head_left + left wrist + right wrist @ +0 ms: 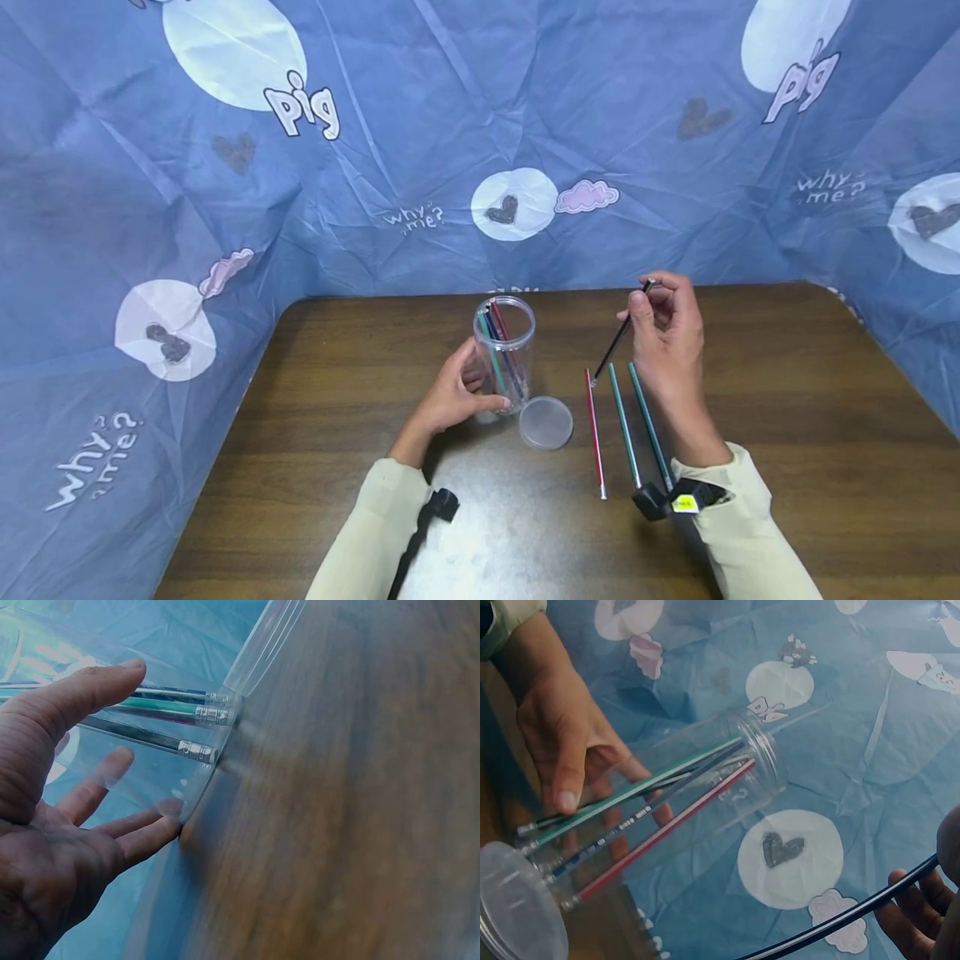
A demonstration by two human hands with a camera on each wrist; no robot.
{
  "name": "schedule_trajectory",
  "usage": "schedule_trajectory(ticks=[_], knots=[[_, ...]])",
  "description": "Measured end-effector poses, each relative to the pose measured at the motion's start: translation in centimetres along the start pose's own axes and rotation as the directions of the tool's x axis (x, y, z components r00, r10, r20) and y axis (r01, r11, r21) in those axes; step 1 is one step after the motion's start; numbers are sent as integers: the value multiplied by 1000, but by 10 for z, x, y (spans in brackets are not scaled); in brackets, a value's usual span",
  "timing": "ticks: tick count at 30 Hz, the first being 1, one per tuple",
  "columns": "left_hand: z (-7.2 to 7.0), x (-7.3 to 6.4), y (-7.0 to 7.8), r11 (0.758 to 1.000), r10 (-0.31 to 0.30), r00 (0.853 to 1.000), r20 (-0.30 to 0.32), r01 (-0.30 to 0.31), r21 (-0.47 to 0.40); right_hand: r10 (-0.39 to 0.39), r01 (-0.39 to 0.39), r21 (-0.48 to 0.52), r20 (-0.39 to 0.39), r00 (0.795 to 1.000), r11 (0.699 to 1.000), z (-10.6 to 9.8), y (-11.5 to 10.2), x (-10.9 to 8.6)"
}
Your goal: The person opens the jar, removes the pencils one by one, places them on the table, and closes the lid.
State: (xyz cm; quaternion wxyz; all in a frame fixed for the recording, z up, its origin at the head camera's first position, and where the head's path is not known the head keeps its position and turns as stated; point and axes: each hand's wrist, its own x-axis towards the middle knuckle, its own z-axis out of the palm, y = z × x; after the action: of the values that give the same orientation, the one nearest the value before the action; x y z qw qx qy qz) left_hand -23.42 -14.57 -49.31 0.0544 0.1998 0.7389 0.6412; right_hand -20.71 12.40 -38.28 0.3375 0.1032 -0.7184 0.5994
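My left hand point(450, 396) holds a clear plastic jar point(527, 360) near its base, with the thumb in front and fingers round the side. The jar stands upright and uncapped. Inside lean several pencils; a green pencil point(641, 791), a dark blue pencil point(622, 827) and a red pencil point(667, 829) show in the right wrist view. To the jar's right, my right hand point(667, 337) pinches a dark pencil point(618, 342) near its upper end. White stripes run along that pencil point(840, 921) in the right wrist view. Its lower end hangs by the top of a red pencil point(595, 437).
A round translucent lid point(546, 423) lies on the wooden table point(315, 500) by the jar's base. Two green pencils point(625, 425) lie right of the red one, beside my right forearm. A blue printed cloth point(420, 150) hangs behind the table and at both sides.
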Motion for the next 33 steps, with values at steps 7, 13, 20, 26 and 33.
schedule_trajectory(ticks=[7, 13, 20, 26, 33], knots=[[0, 2, -2, 1000, 16, 1000, -6, -16, 2, -21, 20, -20, -44, 999, 1000, -11, 7, 6], [-1, 3, -4, 1000, 2, 1000, -5, -2, 14, 1, -3, -34, -78, 997, 999, -23, 9, 11], [0, 1, -3, 1000, 5, 1000, -5, -4, 25, -46, 41, -60, -72, 996, 997, -41, 16, 14], [-1, 1, -1, 999, -4, 1000, -6, 4, 33, -64, 52, -113, -104, 993, 992, -59, 20, 19], [0, 1, -3, 1000, -3, 1000, -10, 3, 22, -94, 49, -246, -174, 980, 968, -82, 17, 26]])
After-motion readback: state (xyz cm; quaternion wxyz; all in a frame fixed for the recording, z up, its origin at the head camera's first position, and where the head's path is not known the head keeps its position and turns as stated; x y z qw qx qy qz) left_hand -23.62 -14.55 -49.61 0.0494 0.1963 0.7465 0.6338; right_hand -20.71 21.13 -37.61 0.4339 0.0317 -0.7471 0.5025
